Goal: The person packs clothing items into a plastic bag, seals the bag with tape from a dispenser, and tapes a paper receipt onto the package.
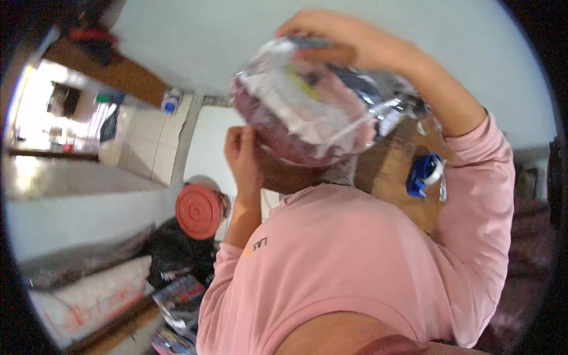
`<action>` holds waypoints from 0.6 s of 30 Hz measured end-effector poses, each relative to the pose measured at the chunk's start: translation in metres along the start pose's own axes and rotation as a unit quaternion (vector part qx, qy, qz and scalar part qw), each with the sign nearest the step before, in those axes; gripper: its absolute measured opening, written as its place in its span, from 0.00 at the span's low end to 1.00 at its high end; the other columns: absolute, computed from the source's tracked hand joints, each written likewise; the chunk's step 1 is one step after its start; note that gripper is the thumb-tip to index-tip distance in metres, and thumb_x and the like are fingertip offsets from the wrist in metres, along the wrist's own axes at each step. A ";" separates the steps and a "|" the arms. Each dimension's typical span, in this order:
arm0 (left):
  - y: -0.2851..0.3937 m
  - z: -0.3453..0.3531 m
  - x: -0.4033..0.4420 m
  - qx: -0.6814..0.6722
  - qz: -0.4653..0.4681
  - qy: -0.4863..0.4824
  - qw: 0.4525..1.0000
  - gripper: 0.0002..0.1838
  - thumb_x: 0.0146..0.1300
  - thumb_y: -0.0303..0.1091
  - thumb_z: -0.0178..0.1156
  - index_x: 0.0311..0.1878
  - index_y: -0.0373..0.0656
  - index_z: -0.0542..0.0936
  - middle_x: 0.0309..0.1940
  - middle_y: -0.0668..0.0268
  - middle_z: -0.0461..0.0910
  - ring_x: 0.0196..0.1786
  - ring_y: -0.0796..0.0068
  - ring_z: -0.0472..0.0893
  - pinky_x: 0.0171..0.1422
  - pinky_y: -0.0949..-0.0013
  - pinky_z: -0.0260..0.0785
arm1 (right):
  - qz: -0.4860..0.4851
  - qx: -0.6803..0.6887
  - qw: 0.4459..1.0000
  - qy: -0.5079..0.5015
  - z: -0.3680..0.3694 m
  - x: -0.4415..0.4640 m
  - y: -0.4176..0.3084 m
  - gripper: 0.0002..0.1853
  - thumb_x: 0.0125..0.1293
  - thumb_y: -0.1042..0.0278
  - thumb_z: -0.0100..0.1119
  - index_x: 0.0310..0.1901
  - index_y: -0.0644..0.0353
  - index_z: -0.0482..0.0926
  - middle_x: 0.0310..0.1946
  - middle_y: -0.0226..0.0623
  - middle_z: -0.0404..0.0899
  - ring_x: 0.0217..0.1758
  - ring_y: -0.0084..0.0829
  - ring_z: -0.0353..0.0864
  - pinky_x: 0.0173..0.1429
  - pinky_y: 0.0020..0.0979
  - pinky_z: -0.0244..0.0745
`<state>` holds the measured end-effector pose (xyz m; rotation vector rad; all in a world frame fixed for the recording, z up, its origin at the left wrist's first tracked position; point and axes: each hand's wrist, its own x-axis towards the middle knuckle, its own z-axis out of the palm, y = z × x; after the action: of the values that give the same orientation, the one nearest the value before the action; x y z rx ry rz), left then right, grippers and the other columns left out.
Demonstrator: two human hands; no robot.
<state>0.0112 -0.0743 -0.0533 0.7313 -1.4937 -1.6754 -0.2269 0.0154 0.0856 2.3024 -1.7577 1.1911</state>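
Package (313, 112) partly hides brown surface (390, 171), blue object (419, 174) and red lid (201, 211) nearby.

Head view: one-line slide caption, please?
Right hand holds a shiny clear plastic package with purple contents; left hand close by its lower-left edge.

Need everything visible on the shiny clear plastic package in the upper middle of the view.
The shiny clear plastic package looks bulky and soft, with mauve contents along its left and lower sides, whitish and pink areas, a yellow-green patch, and dark and silvery crinkled film toward the right. It is held raised and slanted. The right hand grips its upper side; the left hand is at its lower left edge, contact unclear. Blur hides any print and opening.
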 end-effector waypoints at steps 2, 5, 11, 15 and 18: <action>-0.022 -0.015 0.003 0.126 0.077 0.060 0.987 0.06 0.63 0.30 0.53 0.35 0.37 0.72 0.31 0.67 0.71 0.33 0.79 0.68 0.39 0.76 0.62 | 0.006 -0.149 0.963 -0.224 -0.004 -0.021 -0.031 0.17 0.61 0.55 0.53 0.41 0.61 0.75 0.40 0.40 0.75 0.44 0.41 0.72 0.48 0.35 0.67; 0.007 0.002 0.003 0.213 0.348 0.124 0.905 0.13 0.67 0.34 0.46 0.48 0.34 0.69 0.44 0.57 0.71 0.48 0.66 0.70 0.53 0.66 0.62 | 0.023 -0.191 0.964 -0.185 -0.020 -0.061 -0.065 0.17 0.63 0.55 0.52 0.42 0.62 0.75 0.39 0.39 0.76 0.43 0.40 0.73 0.49 0.35 0.66; 0.071 0.051 0.008 0.477 0.413 -0.220 0.744 0.29 0.68 0.48 0.32 0.62 0.35 0.62 0.62 0.52 0.62 0.67 0.57 0.58 0.70 0.52 0.34 | 0.234 -0.092 0.963 0.095 -0.084 -0.157 -0.094 0.14 0.64 0.61 0.52 0.44 0.64 0.76 0.38 0.38 0.77 0.42 0.32 0.76 0.46 0.29 0.69; 0.061 0.036 0.028 0.392 0.305 -0.172 0.851 0.32 0.66 0.53 0.33 0.61 0.36 0.64 0.61 0.54 0.64 0.67 0.59 0.57 0.71 0.54 0.37 | 0.424 -0.168 0.865 0.211 -0.122 -0.294 -0.064 0.16 0.65 0.62 0.50 0.47 0.65 0.75 0.39 0.37 0.78 0.43 0.26 0.76 0.48 0.26 0.69; 0.079 0.042 -0.009 0.322 0.425 -0.020 0.846 0.31 0.65 0.53 0.35 0.57 0.35 0.67 0.58 0.53 0.66 0.63 0.58 0.62 0.69 0.53 0.45 | 0.587 -0.126 0.702 0.384 -0.141 -0.477 -0.011 0.19 0.61 0.55 0.55 0.44 0.64 0.77 0.38 0.38 0.79 0.42 0.28 0.77 0.48 0.29 0.69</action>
<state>-0.0051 -0.0463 0.0308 0.2505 -2.0226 -0.5109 -0.3342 0.4725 -0.0790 0.1188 -2.5934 1.4321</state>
